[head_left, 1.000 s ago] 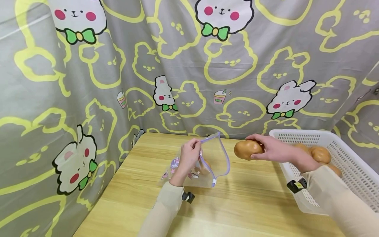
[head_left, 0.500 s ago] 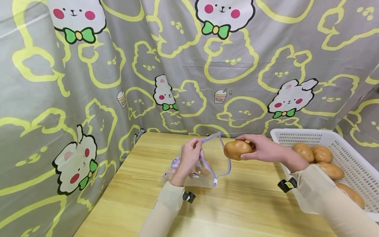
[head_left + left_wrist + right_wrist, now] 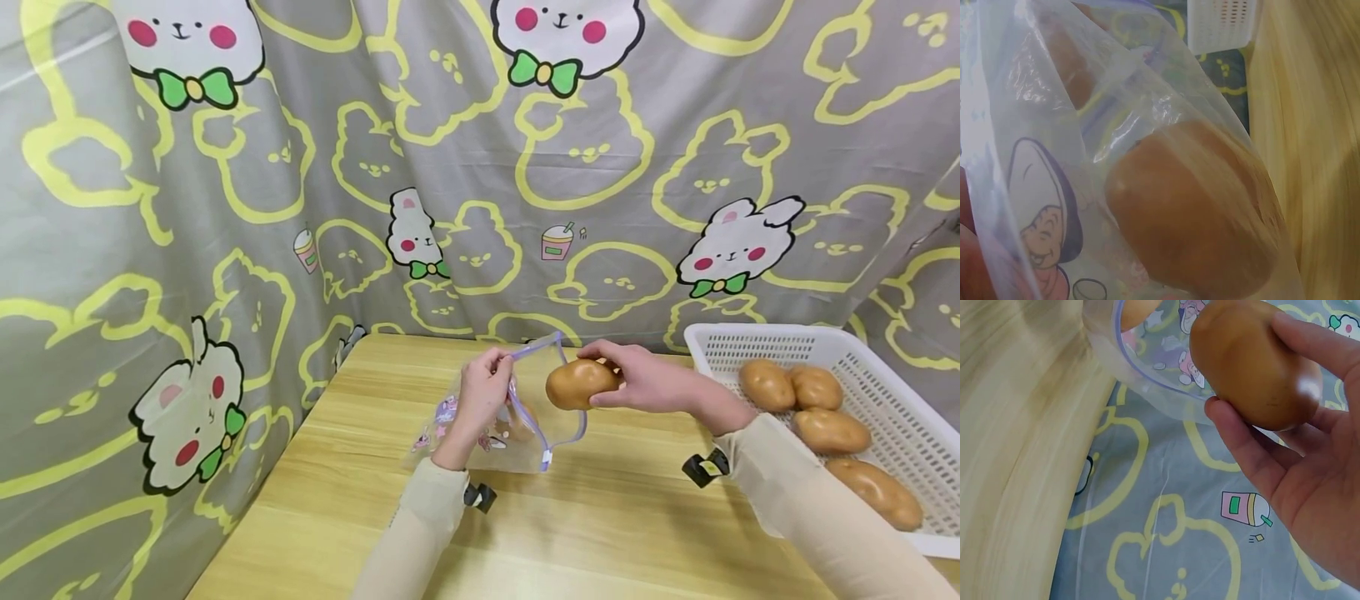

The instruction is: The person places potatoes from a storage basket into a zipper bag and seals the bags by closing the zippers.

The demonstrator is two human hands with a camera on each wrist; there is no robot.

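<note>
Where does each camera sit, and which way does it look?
Head: on the person's head, looking forward and down at the table, clear bag and white basket; both sleeves, the left hand and right hand show.
Left wrist: on that wrist, looking at the bag and the potato inside; some of the left hand shows at the edge.
Right wrist: on that wrist, looking at the held potato near the bag; the right hand shows, gripping it.
Head and right wrist share the held potato and bag.
</note>
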